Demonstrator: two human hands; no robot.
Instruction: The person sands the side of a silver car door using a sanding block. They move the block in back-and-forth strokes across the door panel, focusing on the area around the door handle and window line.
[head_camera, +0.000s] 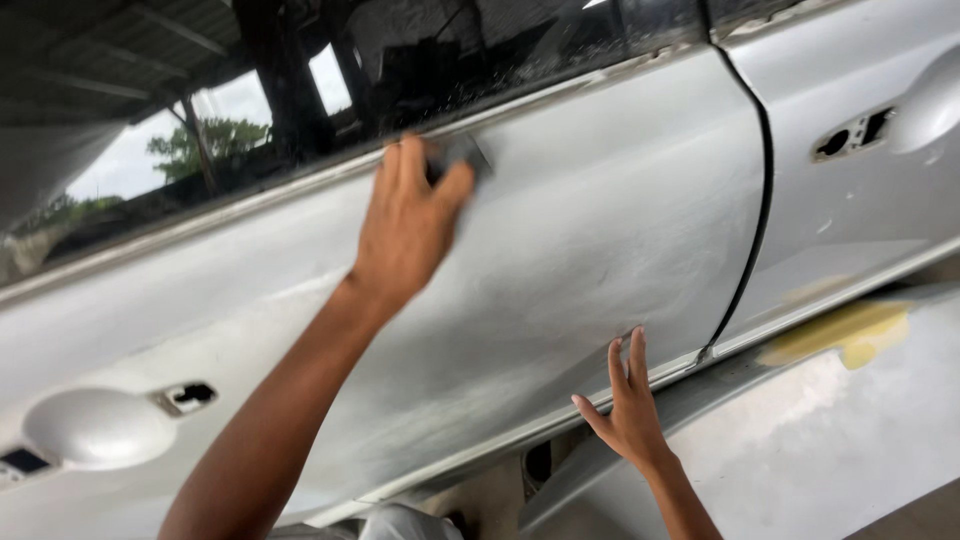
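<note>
The silver car door (560, 230) fills your view, its long axis running left to right. Your left hand (410, 225) presses a small grey sanding pad (462, 155) just under the window line. Your right hand (628, 405), open and empty, braces the door's lower edge.
</note>
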